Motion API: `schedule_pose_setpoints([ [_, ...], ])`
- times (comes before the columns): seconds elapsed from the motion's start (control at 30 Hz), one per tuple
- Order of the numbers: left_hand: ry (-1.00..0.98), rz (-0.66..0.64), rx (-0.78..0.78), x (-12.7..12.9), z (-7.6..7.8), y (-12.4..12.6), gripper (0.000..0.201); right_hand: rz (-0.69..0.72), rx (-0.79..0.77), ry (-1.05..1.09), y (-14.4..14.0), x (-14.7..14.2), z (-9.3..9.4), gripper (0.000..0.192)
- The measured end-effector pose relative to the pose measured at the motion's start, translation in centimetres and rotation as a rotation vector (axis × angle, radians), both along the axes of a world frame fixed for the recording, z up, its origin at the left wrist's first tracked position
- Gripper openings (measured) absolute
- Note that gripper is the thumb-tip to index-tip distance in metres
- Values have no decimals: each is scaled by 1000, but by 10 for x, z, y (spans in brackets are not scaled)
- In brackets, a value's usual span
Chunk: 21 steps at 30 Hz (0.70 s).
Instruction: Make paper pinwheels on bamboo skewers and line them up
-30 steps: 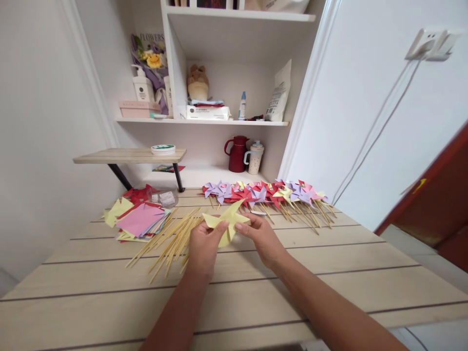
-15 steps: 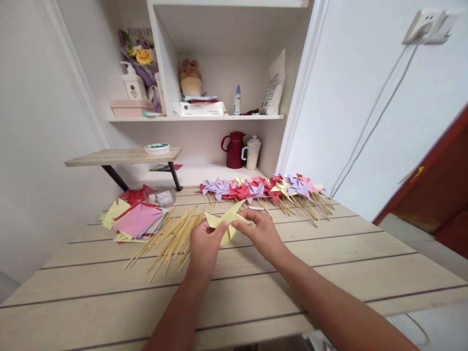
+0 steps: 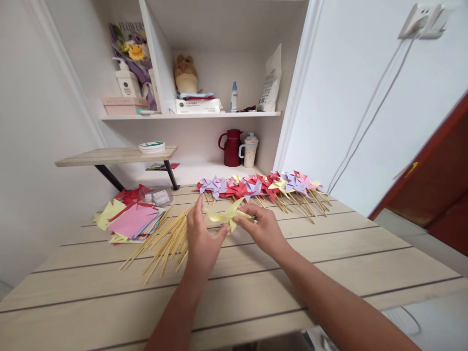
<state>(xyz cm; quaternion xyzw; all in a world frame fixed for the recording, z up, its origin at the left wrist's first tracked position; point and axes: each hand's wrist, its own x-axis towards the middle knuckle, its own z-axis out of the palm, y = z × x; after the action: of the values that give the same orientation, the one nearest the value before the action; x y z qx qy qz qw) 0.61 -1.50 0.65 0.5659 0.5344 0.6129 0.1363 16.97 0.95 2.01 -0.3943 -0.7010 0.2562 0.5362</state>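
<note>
Yellow paper pinwheel (image 3: 229, 215): head view, held just above the surface toward its far middle, now tipped flatter than half a second ago; right hand (image 3: 263, 232) grip pinched on its near edge, left hand (image 3: 202, 240) grip loosened, fingers spread with only the thumb touching it, which suggests the folding is being adjusted. Surface: loose bamboo sticks (image 3: 166, 239) left of the hands, coloured paper squares (image 3: 131, 220) toward the far left corner, finished pinwheels (image 3: 259, 187) along the far edge. Room: white shelf (image 3: 190, 115) behind, red jug (image 3: 231, 147) and mug (image 3: 249, 150) below it.

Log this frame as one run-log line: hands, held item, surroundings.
left hand: open, fingertips on yellow paper pinwheel | right hand: pinching it | wooden sticks left | finished pinwheels behind | paper squares far left
</note>
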Motion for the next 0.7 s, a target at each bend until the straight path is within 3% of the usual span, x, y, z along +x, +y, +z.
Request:
schedule_pose_setpoints([
  [0.1, 279, 218, 75, -2, 4, -3, 81, -37, 157, -111, -1, 0, 0, 11],
  [0.17, 401, 270, 75, -2, 5, -6, 63, -54, 255, -165, 0, 1, -1, 9],
  [0.27, 515, 245, 51, -1, 4, -8, 38, -79, 355, -228, 1, 1, -4, 5],
  [0.37, 543, 223, 44, -1, 1, -6, 26, -91, 411, -265, 2, 0, -5, 5],
  [0.7, 499, 130, 133, -1, 4, -4, 13, -67, 415, -307, 0, -2, -3, 9],
])
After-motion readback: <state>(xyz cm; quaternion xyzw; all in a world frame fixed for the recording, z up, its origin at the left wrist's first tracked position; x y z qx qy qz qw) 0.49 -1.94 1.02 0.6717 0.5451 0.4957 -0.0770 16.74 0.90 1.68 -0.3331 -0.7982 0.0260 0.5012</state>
